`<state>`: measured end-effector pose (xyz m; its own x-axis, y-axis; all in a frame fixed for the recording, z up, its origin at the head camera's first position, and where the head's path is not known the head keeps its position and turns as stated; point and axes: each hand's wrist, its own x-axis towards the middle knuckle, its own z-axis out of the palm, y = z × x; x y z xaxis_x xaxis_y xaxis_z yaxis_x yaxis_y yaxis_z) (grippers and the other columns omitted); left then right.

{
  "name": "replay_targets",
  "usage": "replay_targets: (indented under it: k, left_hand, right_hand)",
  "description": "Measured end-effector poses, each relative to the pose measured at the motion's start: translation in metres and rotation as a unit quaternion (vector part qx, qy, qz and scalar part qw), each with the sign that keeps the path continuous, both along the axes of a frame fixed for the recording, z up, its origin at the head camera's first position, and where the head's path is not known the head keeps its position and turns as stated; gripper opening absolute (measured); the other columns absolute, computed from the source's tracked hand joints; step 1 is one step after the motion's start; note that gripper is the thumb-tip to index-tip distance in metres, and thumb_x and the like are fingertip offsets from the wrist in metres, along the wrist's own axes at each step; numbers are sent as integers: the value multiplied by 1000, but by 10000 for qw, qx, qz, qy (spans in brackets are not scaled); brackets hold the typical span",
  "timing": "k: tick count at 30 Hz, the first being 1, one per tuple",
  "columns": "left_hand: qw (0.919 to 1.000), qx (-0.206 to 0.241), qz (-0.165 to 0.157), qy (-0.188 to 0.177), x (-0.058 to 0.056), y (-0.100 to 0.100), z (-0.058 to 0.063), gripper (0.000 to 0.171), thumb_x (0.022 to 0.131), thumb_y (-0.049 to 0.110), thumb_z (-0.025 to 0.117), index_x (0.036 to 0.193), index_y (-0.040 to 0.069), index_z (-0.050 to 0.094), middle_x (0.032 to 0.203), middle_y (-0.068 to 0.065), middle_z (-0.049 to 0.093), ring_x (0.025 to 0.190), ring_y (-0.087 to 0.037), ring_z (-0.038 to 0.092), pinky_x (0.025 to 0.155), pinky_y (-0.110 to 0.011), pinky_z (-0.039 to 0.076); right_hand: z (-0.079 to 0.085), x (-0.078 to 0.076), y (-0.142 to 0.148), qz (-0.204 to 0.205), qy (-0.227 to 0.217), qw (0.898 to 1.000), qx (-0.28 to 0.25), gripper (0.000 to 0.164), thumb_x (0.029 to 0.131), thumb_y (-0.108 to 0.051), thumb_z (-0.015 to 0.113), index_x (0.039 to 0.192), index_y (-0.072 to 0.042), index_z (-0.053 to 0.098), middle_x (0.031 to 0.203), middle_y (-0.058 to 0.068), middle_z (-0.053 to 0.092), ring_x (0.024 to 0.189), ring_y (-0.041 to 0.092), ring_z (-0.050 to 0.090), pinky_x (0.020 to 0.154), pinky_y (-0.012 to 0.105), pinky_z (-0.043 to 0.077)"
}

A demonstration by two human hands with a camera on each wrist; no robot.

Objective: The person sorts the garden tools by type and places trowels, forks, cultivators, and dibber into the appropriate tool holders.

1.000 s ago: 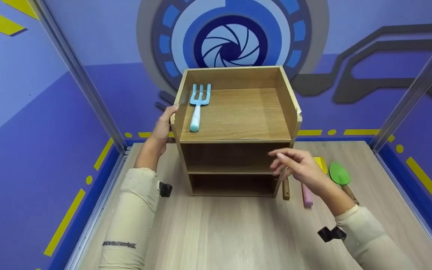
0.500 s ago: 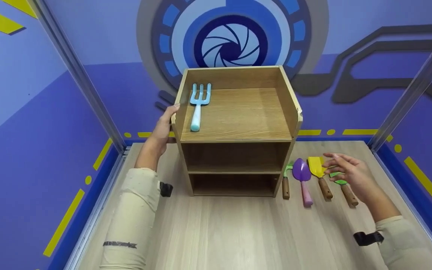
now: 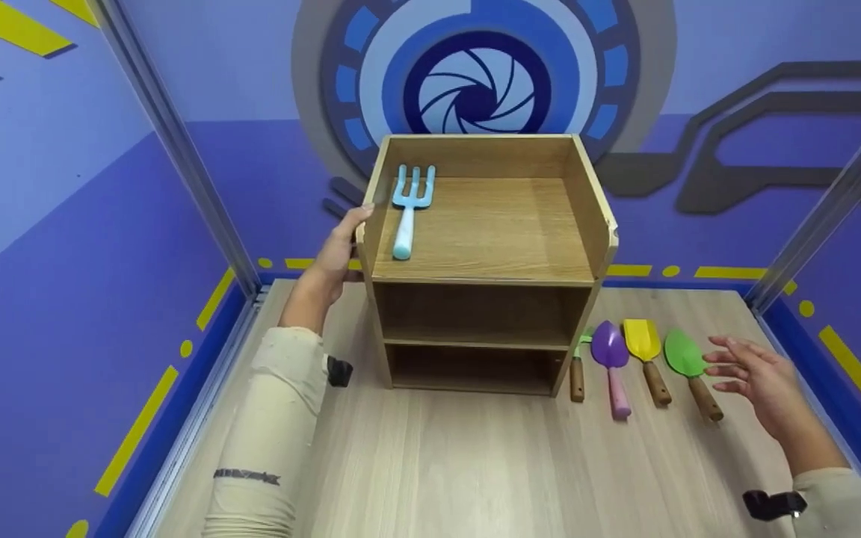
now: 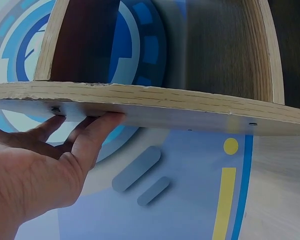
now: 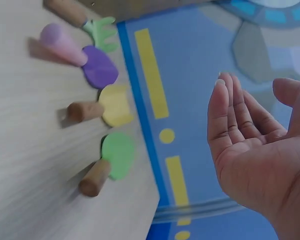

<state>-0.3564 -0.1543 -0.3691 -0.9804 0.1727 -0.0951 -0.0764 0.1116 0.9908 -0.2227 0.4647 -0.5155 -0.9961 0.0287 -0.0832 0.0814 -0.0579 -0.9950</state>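
Left hand (image 3: 335, 250) extended against shelf (image 3: 509, 232), empty right hand (image 3: 770, 385) loosely curved, near green trowel (image 3: 684, 353)

From above, the head camera looked forward and down at the shelf (image 3: 494, 258), ahead at twelve o'clock. The left wrist camera, close to the shelf's edge, faced the patterned wall (image 4: 195, 205). The right wrist camera faced that wall too, sharing the green trowel (image 5: 120, 154), between seven and eight, with the head view.
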Motion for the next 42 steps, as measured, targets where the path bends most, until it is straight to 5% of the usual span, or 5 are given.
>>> replay_targets:
  k: [12, 17, 26, 31, 42]
  left_hand:
    - [10000, 14, 30, 43, 1, -3, -1, 74, 101, 64, 41, 168, 34, 32, 173, -10, 30, 149, -34, 39, 113, -61, 43]
    - [10000, 28, 26, 50, 1, -1, -1, 76, 100, 64, 41, 168, 33, 32, 173, -10, 30, 150, -34, 39, 115, -64, 42]
    - [9999, 29, 135, 23, 0, -1, -3, 76, 99, 65, 43, 168, 34, 34, 174, -8, 29, 148, -35, 41, 113, -63, 44]
    - [9998, -13, 167, 90, 1, 1, -4, 75, 100, 65, 43, 168, 34, 34, 175, -7, 29, 149, -36, 42, 115, -66, 43]
    - [9998, 57, 175, 21, -1, 2, -3, 75, 99, 65, 44, 167, 35, 35, 172, -8, 33, 143, -33, 45, 113, -63, 43]
  right_hand:
    - [-28, 10, 28, -174, -921, 9950, 337, 24, 113, -44, 49, 108, -42, 72, 98, -16, 79, 91, 3, 76, 79, 24, 63]
    - [-41, 14, 36, -256, -1244, 9864, 1041, 20, 112, -48, 49, 107, -44, 68, 95, -22, 76, 90, -1, 73, 80, 25, 62]
    - [-58, 12, 34, -436, -1477, 9563, 2484, 74, 112, -51, 46, 151, 11, 45, 106, -15, 74, 89, -8, 67, 82, 24, 62]
    - [-67, 8, 31, -524, -1615, 9484, 2679, 78, 111, -51, 46, 155, 14, 39, 125, 9, 74, 88, -11, 61, 81, 21, 60]
    - [-79, -2, 32, -722, -1959, 9452, 2512, 75, 109, -47, 52, 153, 13, 44, 104, -14, 70, 85, -8, 61, 79, 23, 60]
